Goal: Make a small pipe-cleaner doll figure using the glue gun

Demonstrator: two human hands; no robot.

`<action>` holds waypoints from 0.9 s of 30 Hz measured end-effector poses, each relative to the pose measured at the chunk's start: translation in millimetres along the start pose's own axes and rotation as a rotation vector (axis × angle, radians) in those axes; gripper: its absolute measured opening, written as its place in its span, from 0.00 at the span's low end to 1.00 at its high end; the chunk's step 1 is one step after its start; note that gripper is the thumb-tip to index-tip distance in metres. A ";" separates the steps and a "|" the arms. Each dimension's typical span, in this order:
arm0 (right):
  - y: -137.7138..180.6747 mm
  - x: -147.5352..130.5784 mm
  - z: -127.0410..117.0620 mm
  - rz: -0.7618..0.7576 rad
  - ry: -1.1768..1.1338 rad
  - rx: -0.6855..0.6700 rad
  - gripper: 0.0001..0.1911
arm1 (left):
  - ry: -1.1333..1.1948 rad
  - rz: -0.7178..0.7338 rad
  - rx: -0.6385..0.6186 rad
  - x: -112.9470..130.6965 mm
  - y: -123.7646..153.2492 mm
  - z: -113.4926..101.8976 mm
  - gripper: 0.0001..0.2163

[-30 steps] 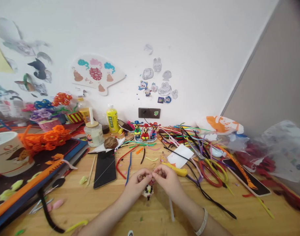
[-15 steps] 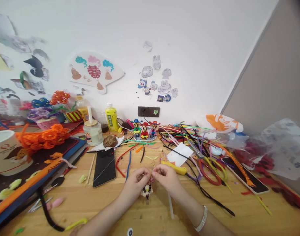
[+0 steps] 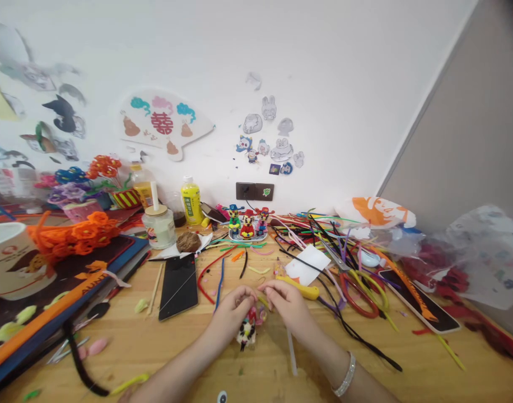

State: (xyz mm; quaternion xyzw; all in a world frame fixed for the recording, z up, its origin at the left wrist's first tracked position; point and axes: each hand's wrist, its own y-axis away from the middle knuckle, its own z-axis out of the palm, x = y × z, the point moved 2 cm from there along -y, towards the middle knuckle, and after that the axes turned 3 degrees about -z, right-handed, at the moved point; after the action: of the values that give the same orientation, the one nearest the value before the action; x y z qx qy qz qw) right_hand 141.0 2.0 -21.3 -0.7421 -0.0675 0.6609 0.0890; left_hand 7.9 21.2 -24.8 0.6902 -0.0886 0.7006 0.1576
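Close together over the middle of the table, my two hands meet around a small pipe-cleaner figure (image 3: pixel 247 334). Its black-and-white head with a little yellow hangs toward me, and red and pink parts show above. My left hand (image 3: pixel 235 309) is closed on the figure, the fingers curled round its upper part. Thumb and fingertips of my right hand (image 3: pixel 285 303) are pinched together just right of it, beside a thin yellowish bit; what they hold is too small to make out. A bracelet circles my right wrist.
Behind my hands stand three similar figures (image 3: pixel 247 223) on a small tray. A yellow-handled tool (image 3: pixel 301 286), red-handled scissors (image 3: pixel 359 296) and tangled pipe cleaners lie to the right. At left are a black phone (image 3: pixel 178 287), a candle jar (image 3: pixel 159 228) and a paper cup (image 3: pixel 17 263).
The figure has tipped and shifted slightly left, so more of its red and pink parts shows. My fingertips have moved a little, with the right hand still pinched.
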 end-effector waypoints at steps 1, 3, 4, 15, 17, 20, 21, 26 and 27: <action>-0.5 1.8 -0.6 -0.001 -0.015 0.001 0.10 | 0.027 -0.013 0.001 -2.1 -0.4 0.2 0.09; -1.4 5.3 -1.5 0.005 -0.046 0.005 0.13 | 0.051 -0.028 0.005 -5.0 -1.2 -0.1 0.12; -1.8 6.6 -1.7 0.011 -0.054 0.007 0.15 | 0.056 -0.028 0.007 -5.6 -1.5 -0.4 0.13; 0.5 2.8 1.6 -0.017 -0.101 -0.107 0.09 | 0.117 -0.009 -0.074 2.1 2.9 5.3 0.18; 1.7 2.6 2.3 0.014 -0.158 -0.131 0.10 | 0.130 -0.028 -0.100 3.4 4.0 6.7 0.18; 2.8 2.9 3.4 0.058 -0.207 -0.121 0.11 | 0.107 -0.033 -0.108 6.6 5.8 7.6 0.19; 3.1 3.2 3.8 0.070 -0.211 -0.109 0.11 | 0.090 -0.035 -0.108 7.8 6.5 7.8 0.20; 3.9 4.3 5.4 0.124 -0.213 -0.059 0.15 | 0.016 -0.024 -0.110 11.2 7.3 9.1 0.21; 3.9 4.3 5.5 0.130 -0.211 -0.057 0.16 | 0.007 -0.016 -0.118 10.7 6.9 9.4 0.21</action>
State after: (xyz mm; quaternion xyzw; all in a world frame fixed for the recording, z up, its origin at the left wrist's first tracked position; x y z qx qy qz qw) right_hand 136.0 -0.6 -27.0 -0.6735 -0.0469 0.7375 0.0172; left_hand 14.4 12.6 -13.2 0.6781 -0.1235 0.6952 0.2040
